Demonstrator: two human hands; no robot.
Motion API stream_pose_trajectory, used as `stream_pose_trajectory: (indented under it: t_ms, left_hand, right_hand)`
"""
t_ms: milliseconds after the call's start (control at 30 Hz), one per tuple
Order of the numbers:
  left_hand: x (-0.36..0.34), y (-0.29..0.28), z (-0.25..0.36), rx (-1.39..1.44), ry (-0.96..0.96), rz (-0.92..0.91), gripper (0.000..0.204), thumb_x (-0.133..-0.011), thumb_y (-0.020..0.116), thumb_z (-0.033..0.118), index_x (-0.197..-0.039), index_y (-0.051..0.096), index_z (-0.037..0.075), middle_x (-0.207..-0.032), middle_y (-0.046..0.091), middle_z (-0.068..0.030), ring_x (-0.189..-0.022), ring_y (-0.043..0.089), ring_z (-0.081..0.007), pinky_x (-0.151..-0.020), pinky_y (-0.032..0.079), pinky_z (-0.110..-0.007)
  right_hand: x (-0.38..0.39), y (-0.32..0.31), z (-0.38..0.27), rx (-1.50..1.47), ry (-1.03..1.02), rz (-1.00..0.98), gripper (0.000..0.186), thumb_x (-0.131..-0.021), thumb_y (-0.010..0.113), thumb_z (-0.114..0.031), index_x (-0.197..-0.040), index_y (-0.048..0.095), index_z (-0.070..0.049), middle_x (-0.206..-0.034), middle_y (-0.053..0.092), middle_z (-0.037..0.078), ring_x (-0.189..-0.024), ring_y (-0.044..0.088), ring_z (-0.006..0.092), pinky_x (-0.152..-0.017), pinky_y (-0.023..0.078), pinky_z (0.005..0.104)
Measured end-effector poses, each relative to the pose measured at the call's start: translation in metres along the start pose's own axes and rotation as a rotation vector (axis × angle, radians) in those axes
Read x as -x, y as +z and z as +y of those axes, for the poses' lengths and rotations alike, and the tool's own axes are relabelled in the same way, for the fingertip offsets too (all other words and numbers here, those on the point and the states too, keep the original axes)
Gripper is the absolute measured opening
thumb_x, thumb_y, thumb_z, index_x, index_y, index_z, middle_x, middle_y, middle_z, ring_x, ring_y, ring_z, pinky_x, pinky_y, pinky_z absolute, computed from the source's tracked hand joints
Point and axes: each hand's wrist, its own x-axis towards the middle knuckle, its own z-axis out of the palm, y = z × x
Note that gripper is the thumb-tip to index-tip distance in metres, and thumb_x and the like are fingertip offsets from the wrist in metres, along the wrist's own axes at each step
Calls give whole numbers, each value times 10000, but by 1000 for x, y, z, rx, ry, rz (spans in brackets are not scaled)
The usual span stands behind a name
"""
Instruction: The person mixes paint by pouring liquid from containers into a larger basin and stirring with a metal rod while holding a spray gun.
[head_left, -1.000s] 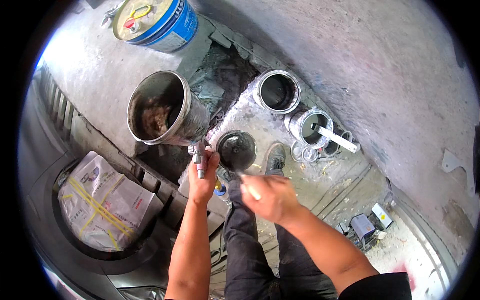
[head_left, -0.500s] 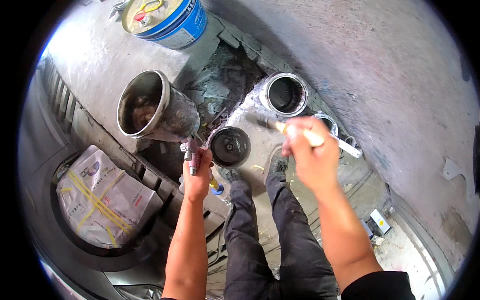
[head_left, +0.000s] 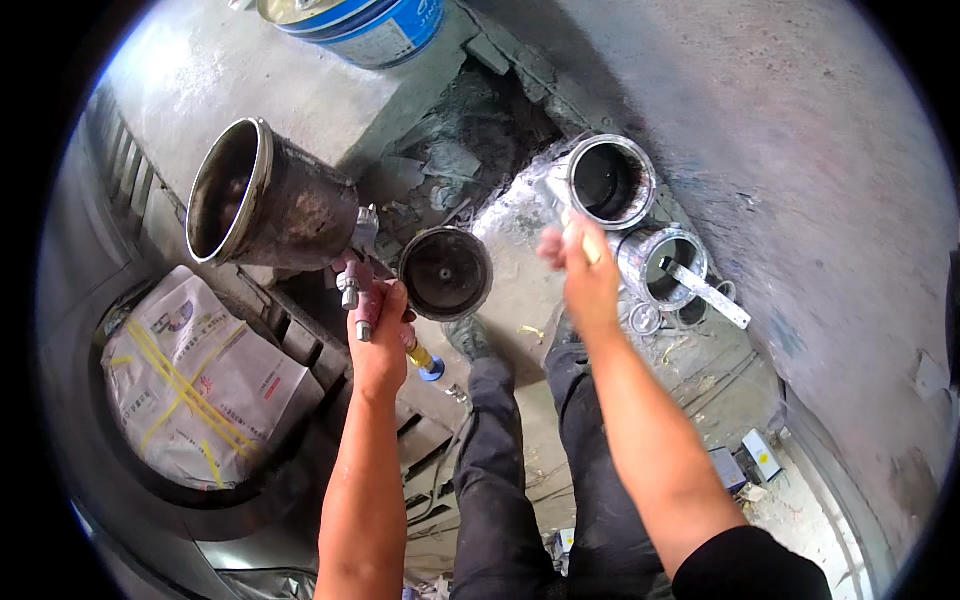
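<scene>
Left fingers (head_left: 397, 298) clasp a spray gun (head_left: 370, 302), apparently bearing its tilted pot (head_left: 302, 205); right fingers (head_left: 552, 250) pinch a pale brush handle (head_left: 592, 248).

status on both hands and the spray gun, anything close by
Left hand gripping spray gun, its cup tipped, mouth leftward. Right hand gripping brush, motion-blurred. Open can near brush.

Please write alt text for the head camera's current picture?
A person's left hand grips a reddish spray gun with a tipped cup; the right hand holds a blurred brush. Open cans stand on the floor below.
</scene>
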Motion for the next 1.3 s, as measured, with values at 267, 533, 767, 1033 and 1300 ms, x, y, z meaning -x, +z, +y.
stream_pose_trajectory:
  t_ms: [267,533,767,1033,1300]
  left_hand:
    - [18,28,-2,-93,44,-109,126,-929,605,175,-903,534,75,-704,491,19,-567,410,-62,-517,345,-237]
    - [33,57,-4,-173,55,-168,207,-941,598,226,-941,584,20,-831,616,-36,-717,527,-87,-658,436,-262]
    - [43,52,-3,-350,61,-165,187,-945,581,183,-938,595,-4,-745,552,-5,-678,485,-77,-627,411,-246]
    - [34,35,-13,-290,50,-101,239,-951,579,204,-795,540,27,-681,519,-2,-638,476,-87,-587,390,-261]
    - [25,34,-21,-355,50,24,277,-948,589,269,-825,575,22,-721,621,-48,-644,520,-96,-603,422,-267]
  right_hand:
    - [82,11,3,-556,259,-76,258,-897,624,-27,-1149,569,-22,-1004,607,55,-891,594,124,-767,522,281]
    - [79,-29,-13,-561,212,37,280,-845,671,-3,-1107,584,-44,-990,596,32,-849,577,111,-734,511,268]
    - [53,-108,-18,-463,130,276,249,-846,653,-19,-1076,565,-56,-971,637,41,-847,613,155,-736,519,336]
    - [-44,-146,-26,334,-41,459,362,-803,722,-110,-1106,562,6,-972,644,117,-853,637,224,-760,514,344]
    - [-75,-107,-29,1287,-549,137,274,-820,661,-162,-1066,564,-88,-1035,573,148,-952,589,347,-803,504,436]
